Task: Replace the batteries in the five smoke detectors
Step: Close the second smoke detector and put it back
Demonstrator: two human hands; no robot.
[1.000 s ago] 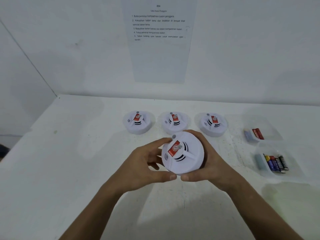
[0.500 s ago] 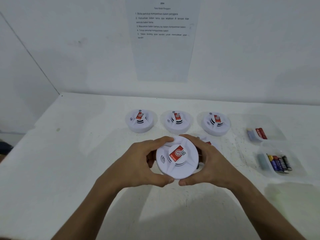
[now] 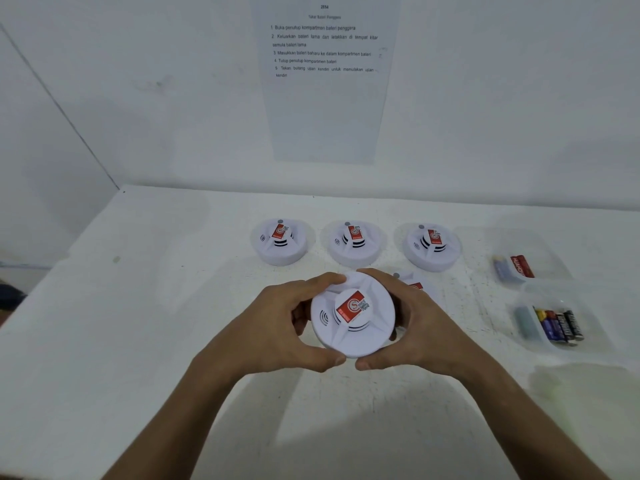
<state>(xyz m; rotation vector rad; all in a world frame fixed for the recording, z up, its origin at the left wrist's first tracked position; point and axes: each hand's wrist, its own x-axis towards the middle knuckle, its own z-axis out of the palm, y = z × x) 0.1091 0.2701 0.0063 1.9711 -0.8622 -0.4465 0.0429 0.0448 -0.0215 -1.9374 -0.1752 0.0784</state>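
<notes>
A round white smoke detector with a red label is held above the white table. My left hand grips its left rim, and my right hand grips its right rim, thumbs almost meeting below it. Three more detectors stand in a row behind: left detector, middle detector, right detector. A fifth detector is mostly hidden behind my right hand. A clear tray at right holds several batteries.
A second clear tray at the back right holds a red battery and a blue one. An instruction sheet hangs on the wall behind. The table's left edge drops off near the wall corner.
Both hands have turned the held detector and drawn it slightly left and toward me, which uncovered part of the fifth detector behind my right hand.
</notes>
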